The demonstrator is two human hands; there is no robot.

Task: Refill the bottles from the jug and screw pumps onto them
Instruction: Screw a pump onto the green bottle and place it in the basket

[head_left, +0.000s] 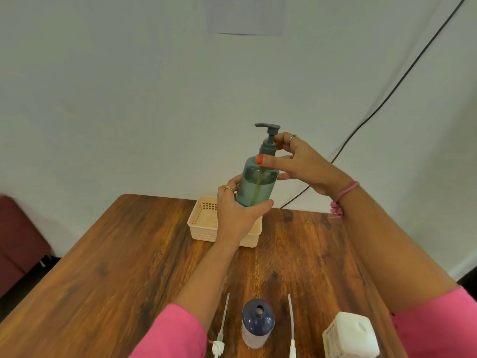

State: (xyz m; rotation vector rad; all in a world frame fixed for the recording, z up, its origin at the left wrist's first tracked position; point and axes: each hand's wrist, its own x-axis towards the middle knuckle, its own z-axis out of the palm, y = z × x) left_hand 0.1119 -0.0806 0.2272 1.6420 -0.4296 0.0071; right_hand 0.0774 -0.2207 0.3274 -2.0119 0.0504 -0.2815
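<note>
A plain pale wall point(129, 86) fills the upper two thirds of the frame, evenly lit, with a faint rectangular sheet point(245, 16) fixed at top centre. A black cable point(402, 78) runs diagonally from the upper right corner down to the far edge of the brown wood-grain table point(116, 267), which occupies the lower frame. A dark red seat point(18, 233) stands at the left edge.
</note>
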